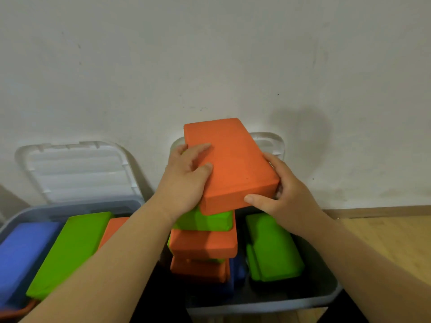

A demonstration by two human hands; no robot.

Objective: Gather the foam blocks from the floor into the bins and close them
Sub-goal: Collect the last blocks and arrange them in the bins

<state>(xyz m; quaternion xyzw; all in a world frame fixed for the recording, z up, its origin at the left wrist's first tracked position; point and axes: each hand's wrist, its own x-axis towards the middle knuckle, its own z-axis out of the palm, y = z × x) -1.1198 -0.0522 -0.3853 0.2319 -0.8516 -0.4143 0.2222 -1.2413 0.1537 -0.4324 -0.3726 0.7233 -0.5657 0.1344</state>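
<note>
Your left hand (184,180) and right hand (283,197) grasp the orange block (231,164) atop the stack (203,244). Overtall: may topple, or stop the lid (270,142).

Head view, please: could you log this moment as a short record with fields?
held item: orange block, above the right bin
left hand: grips the block's left edge
right hand: grips its near right corner
right bin contents: stack of green and orange blocks, green blocks beside it
left bin contents: blue block, green block, second orange block
lids: left lid and right lid raised against the wall
</note>
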